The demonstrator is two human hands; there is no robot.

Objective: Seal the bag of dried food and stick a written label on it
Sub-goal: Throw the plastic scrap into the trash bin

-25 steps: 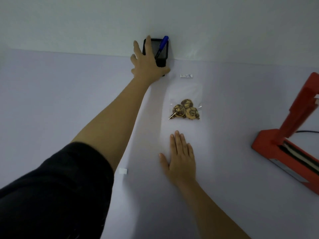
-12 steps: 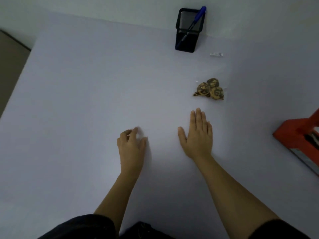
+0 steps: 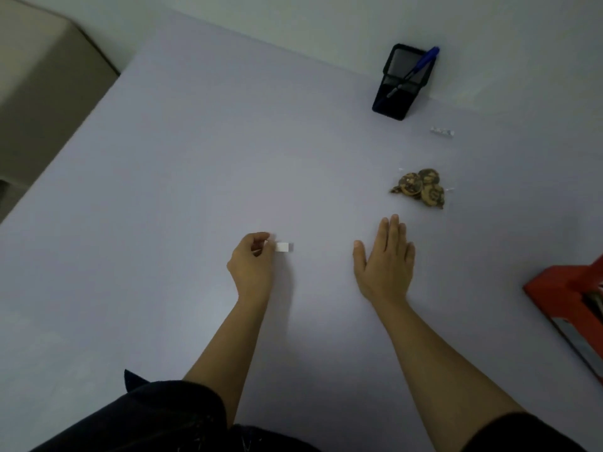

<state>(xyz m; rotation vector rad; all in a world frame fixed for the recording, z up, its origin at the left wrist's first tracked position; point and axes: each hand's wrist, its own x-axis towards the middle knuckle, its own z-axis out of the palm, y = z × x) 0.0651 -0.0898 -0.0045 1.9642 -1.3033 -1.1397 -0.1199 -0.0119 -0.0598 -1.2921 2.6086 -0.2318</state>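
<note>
Just label [image 3: 282, 246] at left hand [image 3: 251, 269] fingertips

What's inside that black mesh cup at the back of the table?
The black mesh cup holds one blue pen, leaning with its cap end sticking out above the rim. The cup's bottom is dark, so anything else lying there cannot be made out.

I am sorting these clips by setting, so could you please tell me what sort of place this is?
Probably a small packing workstation, perhaps a staged one: a plain table against a wall holds a red heat sealer, a mesh pen holder with a blue pen, and a clear bag of dried food.
</note>
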